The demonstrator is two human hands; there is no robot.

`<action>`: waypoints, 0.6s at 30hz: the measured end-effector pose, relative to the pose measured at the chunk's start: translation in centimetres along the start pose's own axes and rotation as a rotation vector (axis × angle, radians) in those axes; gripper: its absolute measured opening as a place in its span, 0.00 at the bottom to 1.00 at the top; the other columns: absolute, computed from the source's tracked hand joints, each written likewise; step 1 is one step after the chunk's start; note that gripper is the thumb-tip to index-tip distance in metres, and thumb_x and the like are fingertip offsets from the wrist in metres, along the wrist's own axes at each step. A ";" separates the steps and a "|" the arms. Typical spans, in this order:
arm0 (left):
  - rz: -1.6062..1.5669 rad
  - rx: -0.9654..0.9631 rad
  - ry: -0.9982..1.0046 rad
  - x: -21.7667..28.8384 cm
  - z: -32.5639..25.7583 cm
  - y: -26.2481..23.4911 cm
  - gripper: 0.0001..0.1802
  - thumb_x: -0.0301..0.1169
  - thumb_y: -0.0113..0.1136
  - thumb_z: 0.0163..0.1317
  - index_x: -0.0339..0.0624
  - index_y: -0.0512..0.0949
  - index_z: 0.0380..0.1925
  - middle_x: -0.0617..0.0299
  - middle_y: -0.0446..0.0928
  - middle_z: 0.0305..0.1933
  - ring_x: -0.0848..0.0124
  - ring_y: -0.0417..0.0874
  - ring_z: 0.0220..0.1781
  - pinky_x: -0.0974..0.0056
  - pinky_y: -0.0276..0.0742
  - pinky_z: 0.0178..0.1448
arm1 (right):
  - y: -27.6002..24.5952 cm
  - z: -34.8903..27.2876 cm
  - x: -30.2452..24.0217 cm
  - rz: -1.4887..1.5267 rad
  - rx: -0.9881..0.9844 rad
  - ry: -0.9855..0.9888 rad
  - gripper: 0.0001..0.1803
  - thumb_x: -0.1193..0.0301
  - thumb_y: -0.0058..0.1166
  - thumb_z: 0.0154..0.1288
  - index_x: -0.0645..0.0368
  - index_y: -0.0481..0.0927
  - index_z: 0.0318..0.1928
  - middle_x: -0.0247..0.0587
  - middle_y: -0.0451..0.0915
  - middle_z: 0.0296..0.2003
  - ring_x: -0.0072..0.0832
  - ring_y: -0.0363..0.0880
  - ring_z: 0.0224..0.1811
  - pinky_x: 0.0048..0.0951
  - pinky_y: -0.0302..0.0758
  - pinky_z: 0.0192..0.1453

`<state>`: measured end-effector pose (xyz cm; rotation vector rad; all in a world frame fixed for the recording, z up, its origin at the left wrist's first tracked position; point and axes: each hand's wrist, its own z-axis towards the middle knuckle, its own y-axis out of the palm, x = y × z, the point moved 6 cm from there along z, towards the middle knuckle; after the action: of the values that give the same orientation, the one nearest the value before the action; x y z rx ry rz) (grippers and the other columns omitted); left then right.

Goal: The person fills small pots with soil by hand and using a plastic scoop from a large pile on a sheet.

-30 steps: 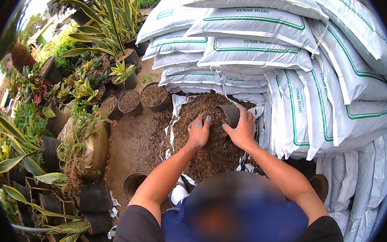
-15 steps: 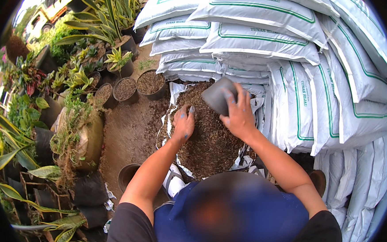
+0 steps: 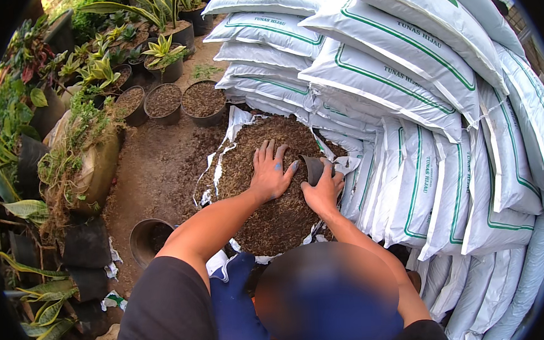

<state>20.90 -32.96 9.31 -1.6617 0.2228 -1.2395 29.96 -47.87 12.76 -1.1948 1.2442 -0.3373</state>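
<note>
A heap of brown potting mix (image 3: pixel 246 153) lies in front of me on a torn white sack (image 3: pixel 236 117). My left hand (image 3: pixel 273 172) rests palm down on the mix with its fingers spread and holds nothing. To its right, my right hand (image 3: pixel 324 190) grips a small dark plant pot (image 3: pixel 313 168) by its side. The pot is tilted, its mouth toward the left hand and its lower part against the heap. How much mix is inside cannot be made out.
Stacked white sacks (image 3: pixel 392 91) with green lines rise at the right and far side. Pots filled with mix (image 3: pixel 204 102) stand at the far left of the heap. A larger pot (image 3: pixel 141 243) lies near my left arm. Potted plants (image 3: pixel 164 52) line the left side.
My right hand has lowered the pot from above the heap down into the mix and turned it. My left hand has moved right and spread flat. The view has shifted a little.
</note>
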 end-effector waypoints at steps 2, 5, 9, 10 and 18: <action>0.019 0.014 0.038 -0.2 0.6 0.4 0.37 0.55 0.48 0.78 0.45 0.61 0.78 0.37 0.53 0.84 0.41 0.47 0.87 0.38 0.40 0.88 | -0.2 0.6 -0.4 0.092 -0.035 0.015 0.52 0.67 0.70 0.56 0.51 0.58 0.79 0.67 0.58 0.66 0.64 0.58 0.68 0.59 0.58 0.78; -0.086 -0.012 0.054 -0.9 1.1 0.7 0.36 0.54 0.45 0.80 0.46 0.62 0.78 0.39 0.55 0.83 0.43 0.49 0.87 0.39 0.41 0.88 | -0.6 1.1 -0.1 0.155 -0.055 0.008 0.51 0.67 0.70 0.56 0.51 0.58 0.79 0.64 0.59 0.68 0.62 0.58 0.70 0.58 0.57 0.79; -0.331 -0.074 -0.083 -1.7 0.7 -0.1 0.38 0.58 0.41 0.80 0.43 0.62 0.78 0.42 0.60 0.82 0.48 0.51 0.87 0.42 0.41 0.88 | -2.2 1.0 -0.6 0.225 0.000 -0.122 0.50 0.70 0.70 0.57 0.52 0.59 0.78 0.62 0.59 0.69 0.60 0.58 0.73 0.57 0.57 0.80; -0.315 -0.072 -0.159 -1.6 0.2 -0.7 0.38 0.58 0.39 0.81 0.44 0.62 0.78 0.44 0.61 0.82 0.49 0.51 0.88 0.43 0.41 0.88 | -2.7 0.8 -1.1 0.236 0.026 -0.171 0.49 0.71 0.70 0.57 0.52 0.59 0.78 0.62 0.59 0.69 0.60 0.58 0.73 0.57 0.57 0.80; -0.122 -0.010 -0.217 -6.1 -1.8 -4.6 0.38 0.57 0.38 0.81 0.49 0.59 0.82 0.49 0.53 0.87 0.51 0.41 0.90 0.43 0.34 0.89 | -8.1 -4.5 -8.7 0.027 0.324 -0.704 0.51 0.79 0.75 0.50 0.50 0.63 0.74 0.58 0.58 0.71 0.61 0.59 0.72 0.59 0.60 0.76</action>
<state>14.90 -27.87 9.17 -1.8256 -0.0058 -1.1372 26.05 -46.86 24.87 -0.8962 0.5644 -0.0730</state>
